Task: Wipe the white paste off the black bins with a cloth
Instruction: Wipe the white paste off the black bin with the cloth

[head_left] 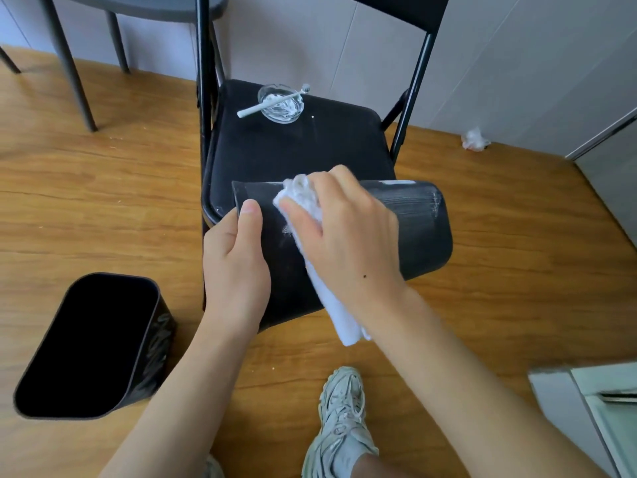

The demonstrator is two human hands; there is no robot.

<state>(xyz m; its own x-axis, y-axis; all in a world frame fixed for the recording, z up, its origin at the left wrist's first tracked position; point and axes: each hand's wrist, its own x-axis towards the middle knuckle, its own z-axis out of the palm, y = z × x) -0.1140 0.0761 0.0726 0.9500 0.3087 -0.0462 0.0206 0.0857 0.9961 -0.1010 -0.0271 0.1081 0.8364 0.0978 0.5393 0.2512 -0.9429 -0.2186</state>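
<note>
A black bin (420, 232) lies on its side across the front edge of a black folding chair (296, 150), its base to the right. White paste streaks cover the base end and top edge. My left hand (238, 263) grips the bin's open rim, thumb on the outer wall. My right hand (348, 232) presses a white cloth (327, 301) against the bin's side, fingers curled over the bunched top; the cloth's tail hangs below my wrist. A second black bin (93, 343) stands on the floor at lower left, with pale smears on its right wall.
A glass dish of white paste (281, 103) with a white toothbrush (272, 101) across it sits at the back of the chair seat. Crumpled tissue (475, 139) lies by the wall. Grey table legs (69, 63) stand at back left. My shoe (341, 419) is below the bin.
</note>
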